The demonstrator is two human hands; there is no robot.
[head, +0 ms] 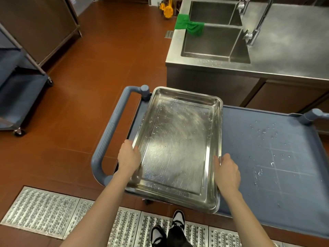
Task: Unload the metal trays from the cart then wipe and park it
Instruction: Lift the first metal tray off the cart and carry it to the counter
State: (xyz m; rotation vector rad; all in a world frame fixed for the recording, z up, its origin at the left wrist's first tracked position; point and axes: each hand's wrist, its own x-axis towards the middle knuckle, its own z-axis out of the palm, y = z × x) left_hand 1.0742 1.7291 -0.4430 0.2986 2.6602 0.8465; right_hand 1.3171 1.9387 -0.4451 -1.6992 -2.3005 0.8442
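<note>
- We have the metal tray in both hands at the left end of the blue cart; our left hand grips its left rim, thumb over the edge, and our right hand clasps the right rim the same way.
- The tray sits over the cart's top shelf beside the push handle; we cannot tell whether it is lifted clear or whether another tray lies beneath it.
- The rest of the shelf shows only water droplets, so we judge the unloading near its end; this may be the last tray.
- Wiping is not yet done, since the shelf is wet; a green cloth hangs on the divider of the steel sink; it looks the likely wiper.
- Parking also remains; another cart stands by the far-left wall.
</note>
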